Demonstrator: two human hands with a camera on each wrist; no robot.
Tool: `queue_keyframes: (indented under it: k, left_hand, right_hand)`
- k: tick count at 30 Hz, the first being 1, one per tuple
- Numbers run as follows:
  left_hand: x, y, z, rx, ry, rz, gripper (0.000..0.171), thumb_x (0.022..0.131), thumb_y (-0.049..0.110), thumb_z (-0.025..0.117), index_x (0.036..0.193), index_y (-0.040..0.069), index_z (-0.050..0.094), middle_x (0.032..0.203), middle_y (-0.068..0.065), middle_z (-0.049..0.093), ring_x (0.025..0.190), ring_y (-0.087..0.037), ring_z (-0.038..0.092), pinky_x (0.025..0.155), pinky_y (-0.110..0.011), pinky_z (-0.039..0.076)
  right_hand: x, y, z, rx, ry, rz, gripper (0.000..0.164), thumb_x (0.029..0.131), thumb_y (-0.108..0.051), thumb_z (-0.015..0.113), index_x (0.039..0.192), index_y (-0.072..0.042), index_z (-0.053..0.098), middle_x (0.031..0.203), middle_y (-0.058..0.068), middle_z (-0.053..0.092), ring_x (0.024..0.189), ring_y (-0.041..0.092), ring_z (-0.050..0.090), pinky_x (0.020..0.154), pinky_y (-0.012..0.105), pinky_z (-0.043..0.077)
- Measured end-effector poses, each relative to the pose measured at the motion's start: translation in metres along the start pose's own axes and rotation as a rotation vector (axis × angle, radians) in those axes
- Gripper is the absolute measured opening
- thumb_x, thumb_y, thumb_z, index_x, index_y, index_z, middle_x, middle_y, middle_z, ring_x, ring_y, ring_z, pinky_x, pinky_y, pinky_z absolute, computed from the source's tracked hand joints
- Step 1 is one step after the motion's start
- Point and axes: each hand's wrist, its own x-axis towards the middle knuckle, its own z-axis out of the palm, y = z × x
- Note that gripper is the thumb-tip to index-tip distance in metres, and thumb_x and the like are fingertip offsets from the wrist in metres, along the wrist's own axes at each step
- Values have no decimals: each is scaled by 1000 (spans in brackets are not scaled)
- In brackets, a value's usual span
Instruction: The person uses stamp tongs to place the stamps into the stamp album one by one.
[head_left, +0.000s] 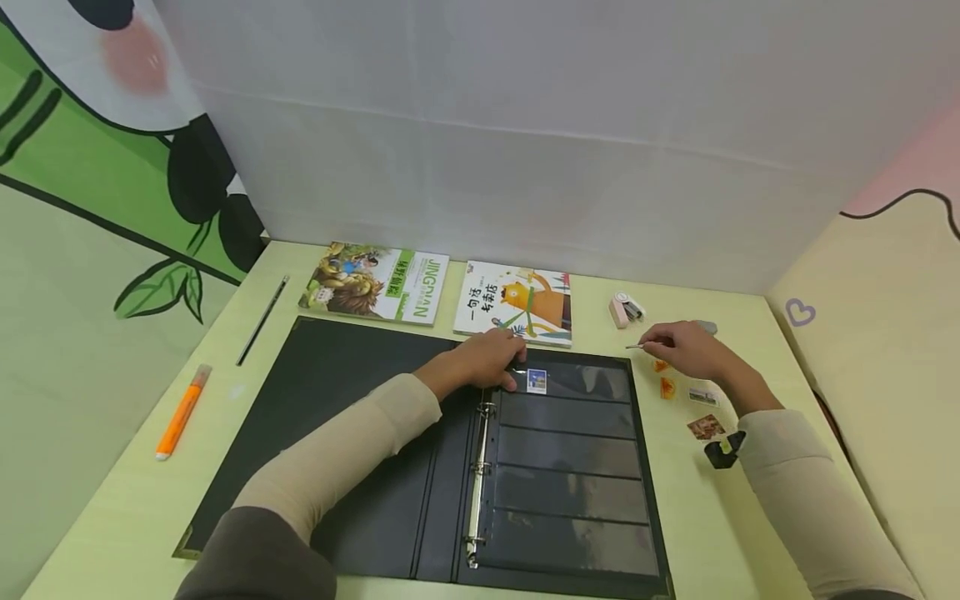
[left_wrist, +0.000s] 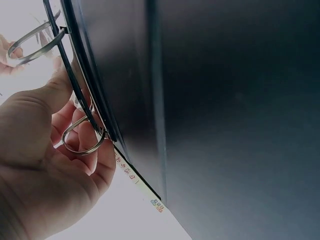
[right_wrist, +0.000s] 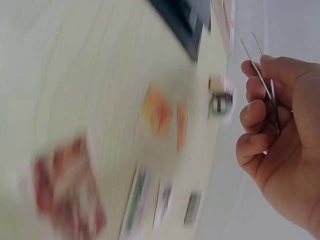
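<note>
An open black stamp album (head_left: 360,392) lies on the table, with a clear-pocketed page (head_left: 566,450) on its ring side. A blue stamp (head_left: 537,381) sits in the top row. My left hand (head_left: 483,358) is at that page's top inner corner, fingers curled about its edge by the metal rings (left_wrist: 82,150); the fingertips are partly hidden. Beyond the album's right edge, my right hand (head_left: 686,348) grips metal tweezers (right_wrist: 265,80), whose tips stand slightly apart with nothing visible between them. Near it lie orange stamps (head_left: 667,388), a landscape stamp (head_left: 703,397) and a brown-red stamp (head_left: 706,427).
Two picture books (head_left: 375,283) (head_left: 517,302) lie behind the album. A small pink-and-silver object (head_left: 626,310) and a grey piece (head_left: 707,327) are at the back right. On the left are a pencil (head_left: 262,321) and an orange marker (head_left: 183,412). White cloth (head_left: 480,167) hangs behind.
</note>
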Motion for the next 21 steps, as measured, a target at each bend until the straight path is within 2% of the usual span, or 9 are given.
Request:
queue_keyframes:
  k: [5, 8, 12, 16, 21]
  left_hand:
    - [0, 0, 0, -1, 4, 1, 46, 81, 43, 74, 113, 19, 53, 114, -2, 55, 103, -18, 52, 87, -36, 45]
    - [1, -1, 1, 2, 9, 2, 46, 81, 44, 74, 114, 19, 53, 115, -2, 55, 104, -18, 53, 87, -36, 46]
    - [1, -1, 1, 1, 13, 4, 46, 81, 44, 73, 114, 20, 53, 115, -1, 55, 104, -18, 53, 87, -36, 46]
    - [0, -1, 0, 6, 7, 2, 46, 81, 45, 73, 115, 20, 53, 116, -1, 55, 106, -18, 54, 87, -36, 46]
    - [0, 0, 0, 3, 5, 0, 46, 81, 45, 73, 114, 20, 54, 117, -2, 56, 107, -19, 53, 88, -36, 47]
  right_hand:
    - [-26, 28, -9, -31, 10, 48, 29, 99, -29, 51, 110, -8, 68, 90, 8, 68, 72, 16, 55, 65, 31, 44]
    - [-41, 39, -11, -48, -20, 82, 29, 99, -29, 51, 109, -8, 68, 95, 6, 70, 77, 14, 59, 67, 31, 47]
    - [-57, 49, -11, -46, -54, 122, 29, 99, -28, 51, 109, -6, 67, 97, 5, 69, 79, 11, 56, 68, 30, 46]
    - [-64, 55, -7, -33, -58, 135, 28, 99, -27, 52, 108, -6, 67, 95, 4, 68, 74, 10, 51, 65, 29, 43]
    - [-63, 58, 1, -11, -48, 119, 23, 97, -26, 54, 103, -9, 68, 88, 1, 66, 69, 6, 48, 61, 26, 40]
